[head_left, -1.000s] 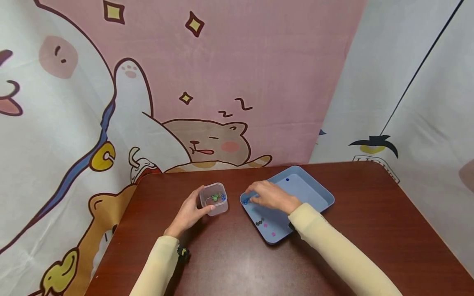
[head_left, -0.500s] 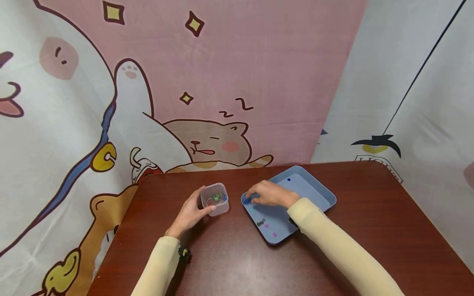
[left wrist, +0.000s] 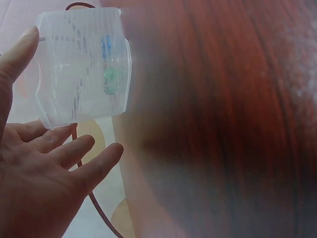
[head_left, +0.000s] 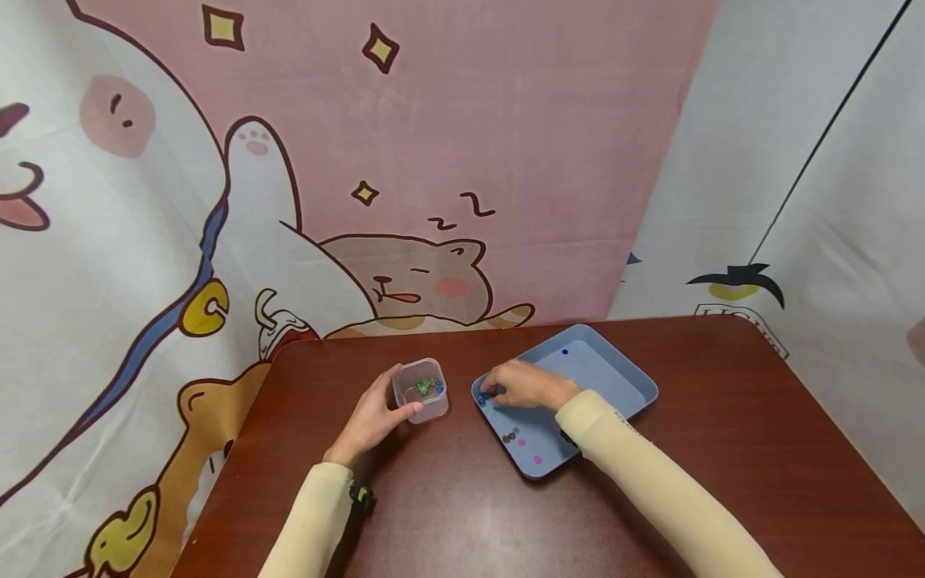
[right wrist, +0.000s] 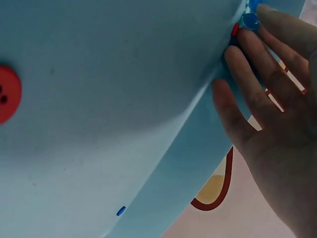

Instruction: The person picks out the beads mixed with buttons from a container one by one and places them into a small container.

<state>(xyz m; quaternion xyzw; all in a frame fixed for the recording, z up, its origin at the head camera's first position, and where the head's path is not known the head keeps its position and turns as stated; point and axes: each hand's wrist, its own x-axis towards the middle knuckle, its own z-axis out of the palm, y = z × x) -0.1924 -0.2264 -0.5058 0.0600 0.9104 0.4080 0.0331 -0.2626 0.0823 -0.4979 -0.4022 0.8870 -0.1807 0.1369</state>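
Observation:
My left hand (head_left: 374, 416) holds a small clear plastic box (head_left: 432, 408) by its left side, thumb on the near side and fingers on the far side. Green and blue pieces (head_left: 426, 387) lie inside it. My right hand (head_left: 526, 384) reaches into the left corner of a light-blue tray (head_left: 645, 395). In the right wrist view its fingers stretch along the tray wall, with thumb and fingertips right at a shiny blue bead (right wrist: 250, 21). A small red piece (right wrist: 235, 29) sits beside that bead, partly behind the fingers.
Pink pieces (head_left: 538, 460) and dark pieces (head_left: 510, 437) lie in the tray's near part, a dark blue piece (head_left: 565, 352) at its far side. A red button (right wrist: 7, 94) shows in the right wrist view. The brown table (head_left: 462, 514) meets a printed cloth (head_left: 549, 160) behind.
The fingers of my right hand have shifted slightly within the tray's left corner, over the blue beads. My left hand and the plastic box stay in place.

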